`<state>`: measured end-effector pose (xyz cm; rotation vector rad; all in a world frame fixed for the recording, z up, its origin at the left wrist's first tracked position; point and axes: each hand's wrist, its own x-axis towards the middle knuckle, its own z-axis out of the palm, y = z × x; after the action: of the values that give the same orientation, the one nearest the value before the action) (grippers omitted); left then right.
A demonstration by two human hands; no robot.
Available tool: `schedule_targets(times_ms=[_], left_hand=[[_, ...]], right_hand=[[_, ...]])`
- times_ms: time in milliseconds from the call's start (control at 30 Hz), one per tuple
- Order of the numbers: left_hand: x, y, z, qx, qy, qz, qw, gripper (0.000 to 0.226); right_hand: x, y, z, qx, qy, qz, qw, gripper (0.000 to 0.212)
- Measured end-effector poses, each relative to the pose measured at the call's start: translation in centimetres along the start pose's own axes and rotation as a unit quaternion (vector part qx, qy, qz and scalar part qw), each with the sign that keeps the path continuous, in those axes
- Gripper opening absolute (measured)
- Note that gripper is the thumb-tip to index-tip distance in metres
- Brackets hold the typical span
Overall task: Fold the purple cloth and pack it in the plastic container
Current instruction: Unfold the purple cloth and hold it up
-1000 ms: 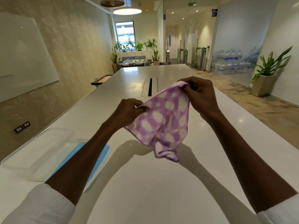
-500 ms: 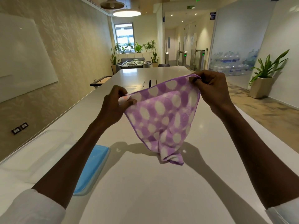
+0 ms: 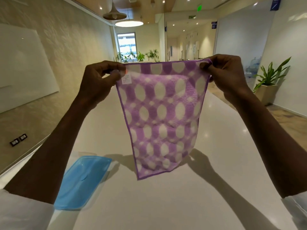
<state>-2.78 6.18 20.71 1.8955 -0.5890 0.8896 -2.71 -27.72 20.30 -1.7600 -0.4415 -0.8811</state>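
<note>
Your left hand (image 3: 99, 80) and right hand (image 3: 227, 75) pinch the purple cloth (image 3: 162, 117) by its top corners above the long white table (image 3: 166, 205), blue lid (image 3: 83, 181) at eight o'clock, potted plant (image 3: 269, 83) at two.

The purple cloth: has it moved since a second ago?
Yes. The purple cloth has been lifted and spread flat; its bottom edge, earlier bunched low near the white table, now hangs clear above it.

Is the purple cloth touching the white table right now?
Apart. The head view shows the purple cloth hanging from both hands, its bottom hem clear of the white table, with its shadow cast beyond it.
</note>
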Motion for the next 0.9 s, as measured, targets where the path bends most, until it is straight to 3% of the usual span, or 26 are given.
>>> schedule_targets(times_ms=[200, 367, 633, 767, 900], left_hand=[[1.4, 1.7, -1.2, -0.040, 0.023, 0.016, 0.999, 0.013], [2.0, 2.9, -2.7, -0.123, 0.058, 0.000, 0.991, 0.028], [2.5, 4.3, -4.0, -0.197, 0.043, -0.041, 0.979, 0.014], [3.2, 4.1, -4.3, -0.233, 0.040, -0.096, 0.967, 0.013], [4.2, 2.7, -3.6, -0.234, 0.035, -0.163, 0.958, 0.012]], right_hand=[[1.3, -1.3, -0.7, -0.008, -0.021, -0.006, 1.000, 0.018], [1.9, -3.1, -1.7, 0.024, -0.055, -0.018, 0.998, 0.017], [2.7, -5.6, -4.3, 0.099, -0.177, -0.015, 0.979, 0.031], [3.4, -5.4, -4.4, 0.160, -0.208, 0.037, 0.964, 0.031], [4.8, -3.2, -3.2, 0.205, -0.188, 0.139, 0.950, 0.024]])
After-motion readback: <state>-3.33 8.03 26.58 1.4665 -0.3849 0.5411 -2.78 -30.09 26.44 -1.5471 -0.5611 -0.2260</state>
